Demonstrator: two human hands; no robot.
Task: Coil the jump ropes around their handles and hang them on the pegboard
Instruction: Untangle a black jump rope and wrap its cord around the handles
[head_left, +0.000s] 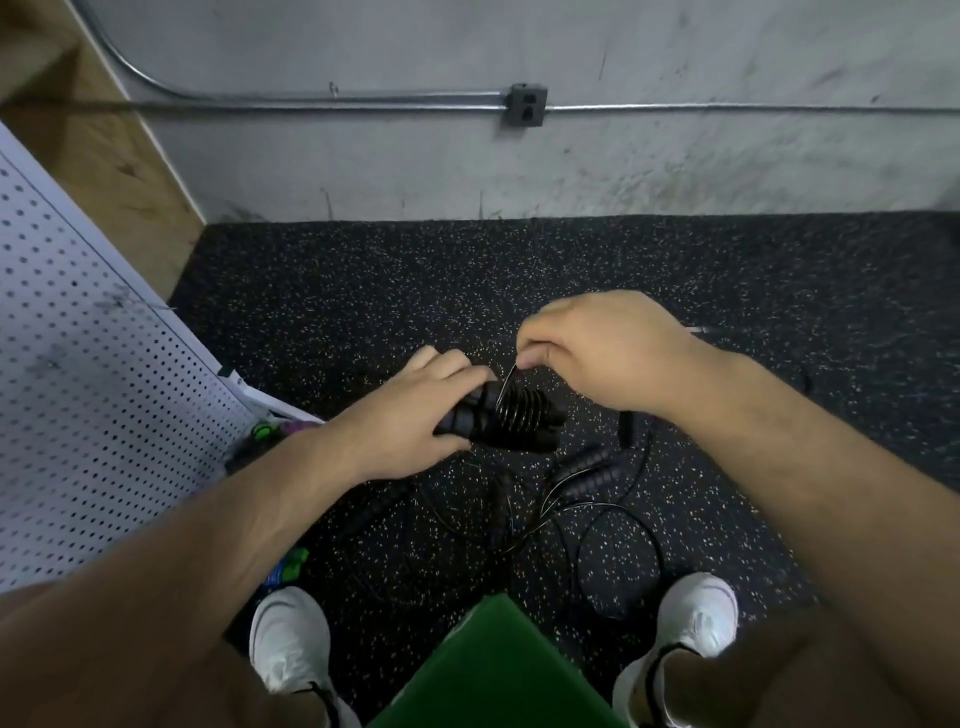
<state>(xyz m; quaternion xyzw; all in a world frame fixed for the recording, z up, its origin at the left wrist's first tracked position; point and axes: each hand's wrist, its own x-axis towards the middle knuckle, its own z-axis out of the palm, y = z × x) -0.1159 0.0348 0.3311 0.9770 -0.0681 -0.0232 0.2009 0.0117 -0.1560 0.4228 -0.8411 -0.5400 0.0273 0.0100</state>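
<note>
Head view: near the centre of the frame, the left hand (410, 421) curls around one end of a pair of black ribbed jump-rope handles (524, 423), which it holds side by side above the floor. Thin dark cord (505, 387) is wound in tight turns around the middle of the handles. At 1 o'clock from them, the right hand (597, 353) pinches the free run of that cord between thumb and fingertips, just above the coil. The two hands are close together but do not touch.

At 6 o'clock below the held bundle, loose jump ropes (587, 470) lie tangled on the black speckled rubber floor (363, 291), with their ribbed handles crossing and their cords spreading in loops between two white shoes (288, 639).

A white pegboard (78, 389) leans in at 9 o'clock, its lower corner near the left forearm. A green block (498, 670) sits at 6 o'clock at the bottom edge. At 12 o'clock a grey outlet box (524, 104) is mounted on metal conduit along the concrete wall (675, 166).
</note>
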